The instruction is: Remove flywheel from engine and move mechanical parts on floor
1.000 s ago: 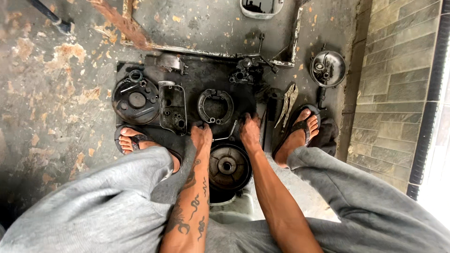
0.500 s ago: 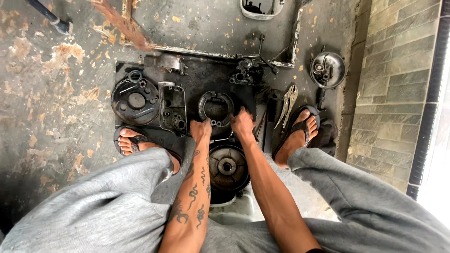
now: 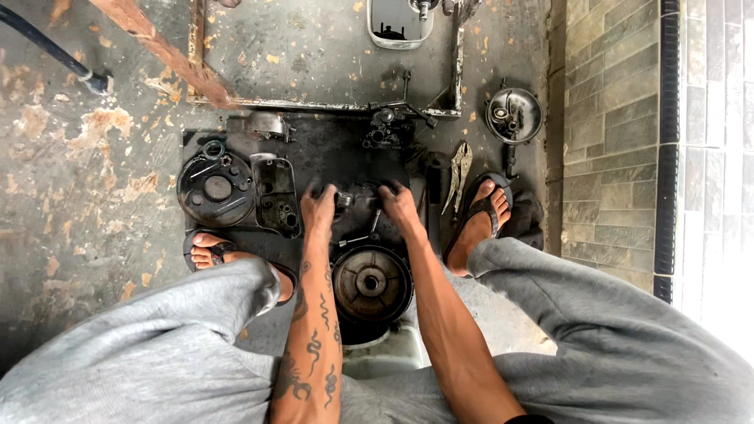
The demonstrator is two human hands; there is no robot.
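Both hands moved fwd, left hand (image 3: 318, 208) & right hand (image 3: 399, 202) grip dark engine part (image 3: 357, 206), drum (image 3: 371, 283) below.

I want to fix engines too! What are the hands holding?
Both hands, left and right, grip a dark greasy metal engine part by its two sides.

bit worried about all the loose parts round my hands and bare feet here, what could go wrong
Three risks, as judgements:
1. Both hands, left hand and right hand, grip the dark greasy part; fingers could slip or get pinched.
2. The pliers lie right beside the sandalled right foot; a shift could jab bare toes.
3. Small pieces sit loose on the round cover and mat; a knock could scatter them.
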